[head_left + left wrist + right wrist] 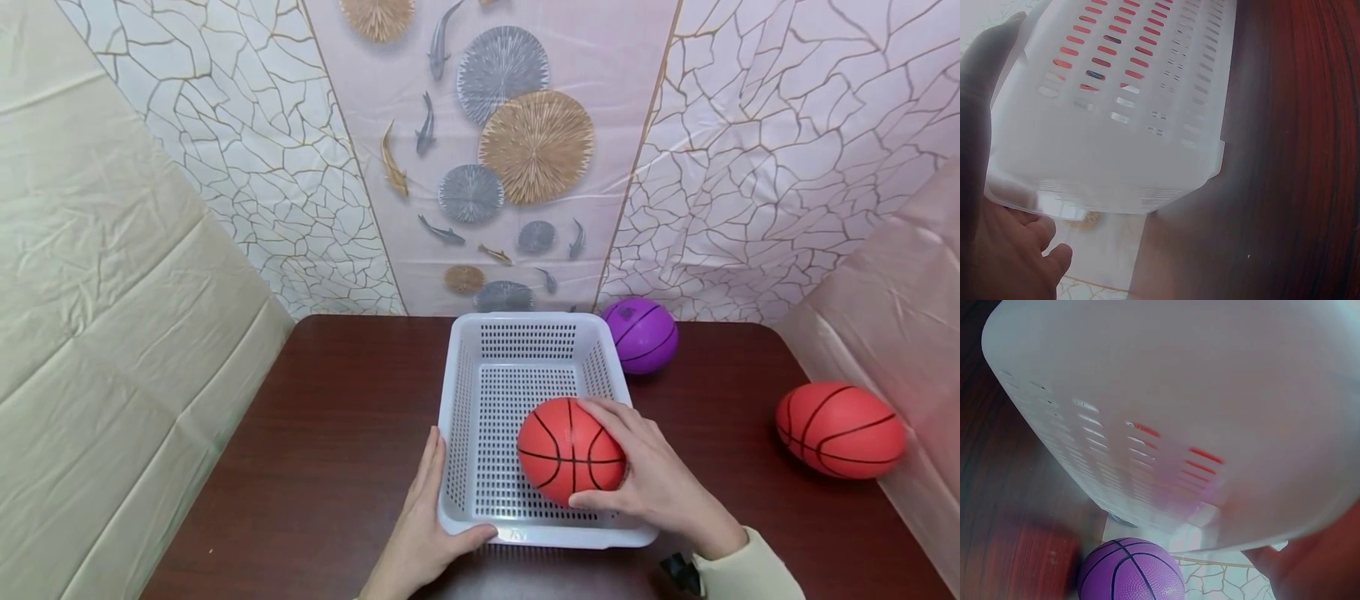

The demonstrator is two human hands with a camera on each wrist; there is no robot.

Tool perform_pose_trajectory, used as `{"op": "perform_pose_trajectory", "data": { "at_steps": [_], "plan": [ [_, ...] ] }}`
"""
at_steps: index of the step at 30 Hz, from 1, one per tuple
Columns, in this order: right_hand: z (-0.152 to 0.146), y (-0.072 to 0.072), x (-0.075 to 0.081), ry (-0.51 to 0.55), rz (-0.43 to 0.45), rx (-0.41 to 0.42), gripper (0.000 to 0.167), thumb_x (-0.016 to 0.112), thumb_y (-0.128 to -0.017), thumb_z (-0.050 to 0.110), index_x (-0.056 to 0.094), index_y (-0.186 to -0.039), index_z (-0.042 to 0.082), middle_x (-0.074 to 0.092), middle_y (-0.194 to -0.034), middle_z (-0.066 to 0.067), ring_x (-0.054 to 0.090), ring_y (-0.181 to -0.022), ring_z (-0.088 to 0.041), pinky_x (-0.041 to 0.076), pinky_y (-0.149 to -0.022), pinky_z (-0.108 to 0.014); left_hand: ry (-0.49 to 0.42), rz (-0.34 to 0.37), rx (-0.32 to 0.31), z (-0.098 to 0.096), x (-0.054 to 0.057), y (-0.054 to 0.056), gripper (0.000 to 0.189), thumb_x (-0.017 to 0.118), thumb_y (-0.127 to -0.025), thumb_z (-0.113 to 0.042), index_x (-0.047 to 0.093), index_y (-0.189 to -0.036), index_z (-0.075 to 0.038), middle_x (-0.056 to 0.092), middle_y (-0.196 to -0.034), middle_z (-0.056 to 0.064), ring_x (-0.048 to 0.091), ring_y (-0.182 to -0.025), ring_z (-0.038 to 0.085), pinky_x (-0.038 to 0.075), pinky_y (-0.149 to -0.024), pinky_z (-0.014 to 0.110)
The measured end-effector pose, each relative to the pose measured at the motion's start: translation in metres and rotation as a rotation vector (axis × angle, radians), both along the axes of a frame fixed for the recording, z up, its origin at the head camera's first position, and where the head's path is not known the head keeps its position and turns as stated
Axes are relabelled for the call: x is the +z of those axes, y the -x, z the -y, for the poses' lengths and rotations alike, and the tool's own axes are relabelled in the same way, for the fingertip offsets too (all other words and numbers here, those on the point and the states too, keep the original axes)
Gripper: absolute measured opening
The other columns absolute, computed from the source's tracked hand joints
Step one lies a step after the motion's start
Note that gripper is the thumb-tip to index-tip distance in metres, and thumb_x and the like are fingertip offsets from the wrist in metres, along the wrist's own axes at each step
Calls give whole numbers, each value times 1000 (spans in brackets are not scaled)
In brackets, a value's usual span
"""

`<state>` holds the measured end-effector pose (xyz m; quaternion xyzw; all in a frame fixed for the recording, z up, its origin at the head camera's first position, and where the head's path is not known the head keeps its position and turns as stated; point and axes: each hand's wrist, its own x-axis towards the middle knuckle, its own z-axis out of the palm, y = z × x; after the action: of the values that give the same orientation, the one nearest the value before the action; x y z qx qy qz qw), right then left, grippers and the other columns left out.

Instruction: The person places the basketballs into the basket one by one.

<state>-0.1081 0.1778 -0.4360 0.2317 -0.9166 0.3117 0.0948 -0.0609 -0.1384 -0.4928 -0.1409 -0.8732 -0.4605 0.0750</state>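
Note:
In the head view, a red toy basketball (572,451) with black lines is in the right front part of a white plastic basket (551,536). My right hand (651,468) grips it from the right side, thumb at the front and fingers over the far side. My left hand (426,518) holds the basket's front left corner, with its thumb on the front rim and its fingers along the left side. Through the slots in the left wrist view, red of the ball shows. The right wrist view shows the basket's outer wall (1166,369) and part of my right hand (1313,565).
A purple ball (641,336) sits against the basket's far right corner. Another red ball (842,431) lies at the right side of the dark wooden table (322,433). Patterned cloth (487,242) stands behind the table, and pale fabric (127,333) hangs along the left.

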Motion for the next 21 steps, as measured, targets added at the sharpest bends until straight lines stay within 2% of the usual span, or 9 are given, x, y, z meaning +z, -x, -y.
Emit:
{"op": "perform_pose_trajectory", "data": {
  "at_steps": [14, 21],
  "plan": [
    [3, 0, 0, -16, 24, 2, 105, 79, -58, 71, 39, -148, 34, 38, -148, 6, 37, -124, -26, 44, -87, -54, 3, 15, 1, -1, 0, 0, 124, 80, -67, -62, 10, -158, -16, 1, -163, -5, 15, -145, 30, 26, -106, 60],
    [1, 3, 1, -7, 10, 37, 83, 75, -73, 62, 49, -143, 25, 40, -148, 4, 33, -132, -29, 38, -94, -60, 8, -11, 1, 0, -1, 0, 123, 80, -67, -61, 11, -157, -14, 2, -163, -3, 15, -145, 30, 25, -106, 58]
  ]
}}
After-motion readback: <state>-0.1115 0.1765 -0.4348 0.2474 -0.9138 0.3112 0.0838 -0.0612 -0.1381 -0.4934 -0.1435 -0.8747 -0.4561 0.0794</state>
